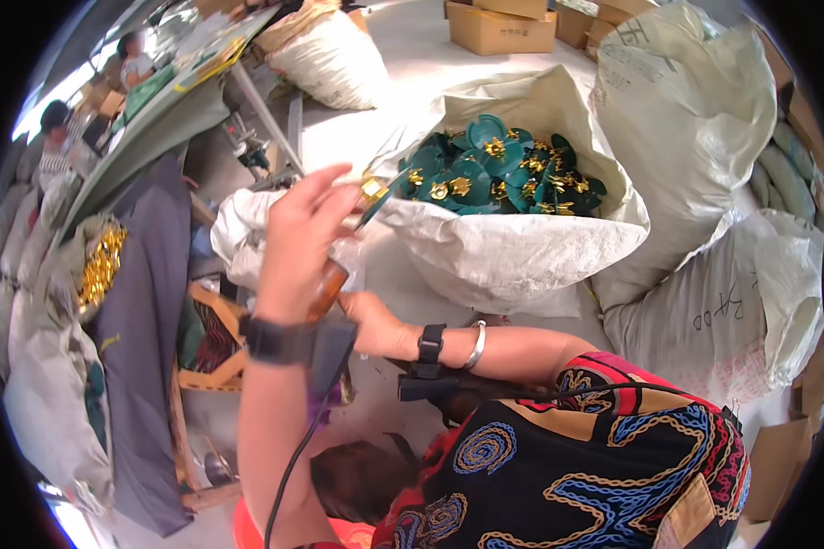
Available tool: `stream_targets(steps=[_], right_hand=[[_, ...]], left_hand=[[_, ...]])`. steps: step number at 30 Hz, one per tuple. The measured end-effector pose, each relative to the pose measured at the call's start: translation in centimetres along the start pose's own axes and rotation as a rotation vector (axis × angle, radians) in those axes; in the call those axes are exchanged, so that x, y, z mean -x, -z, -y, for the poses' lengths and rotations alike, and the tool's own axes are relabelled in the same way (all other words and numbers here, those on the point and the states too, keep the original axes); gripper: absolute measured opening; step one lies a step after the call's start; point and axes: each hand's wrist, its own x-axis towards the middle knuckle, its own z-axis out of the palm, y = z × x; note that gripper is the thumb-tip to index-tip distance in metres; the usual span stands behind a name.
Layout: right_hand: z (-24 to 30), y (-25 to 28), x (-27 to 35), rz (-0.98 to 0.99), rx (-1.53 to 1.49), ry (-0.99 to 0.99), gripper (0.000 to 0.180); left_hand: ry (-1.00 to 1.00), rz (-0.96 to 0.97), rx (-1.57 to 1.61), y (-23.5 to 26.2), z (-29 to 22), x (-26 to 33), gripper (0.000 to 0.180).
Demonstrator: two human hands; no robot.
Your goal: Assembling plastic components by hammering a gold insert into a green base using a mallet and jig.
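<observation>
- We see a green-and-gold piece [373, 190], a thin disc with a shiny fitting, by the fingertips of the left hand [304, 224], near the open sack's edge.
- That hand is partly open, fingers spread — we cannot tell whether they grip the piece.
- The right hand [373, 327] is curled beside a glossy amber handle [328, 291]; we cannot tell whether it holds it.
- Just beyond, the open sack [522, 252], white and crinkled, surrounds heaped green discs [469, 179] with jagged gold centres.
- Farther out, we see bulging sacks [687, 110], draped grey cloth [142, 339] and square-edged cardboard boxes [499, 32].
</observation>
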Motion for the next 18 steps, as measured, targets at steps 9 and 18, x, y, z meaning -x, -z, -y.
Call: stream_targets(steps=[9,18], right_hand=[[-3.9,1.7,0.2,-0.028,-0.066,0.163,0.022],[-4.9,3.4,0.4,-0.057,-0.081,0.023,0.031]], left_hand=[[-0.138,0.353,-0.892,-11.5,3.8,-9.2,0.049],[-0.149,0.451,-1.144,-18.1,7.1,-17.2,0.071]])
